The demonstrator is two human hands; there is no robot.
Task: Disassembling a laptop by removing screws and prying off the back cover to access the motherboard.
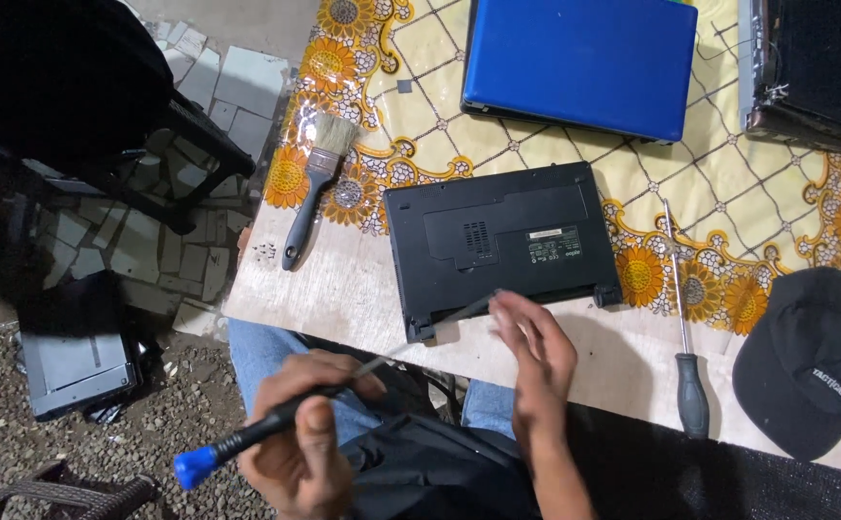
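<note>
A black laptop (502, 241) lies upside down on the table, its near edge facing me. My left hand (305, 433) grips a black-handled screwdriver with a blue cap (247, 438); its thin shaft runs up toward the laptop's near edge. My right hand (536, 351) rests at that near edge, fingers touching a dark strip by the hinge area.
A paintbrush (315, 188) lies left of the laptop. A second long screwdriver (685, 337) and a black cap (815, 361) sit to the right. A blue laptop (584, 58) and another dark device (811, 67) lie at the back on the floral cloth (420, 135). A chair (74, 87) stands at left.
</note>
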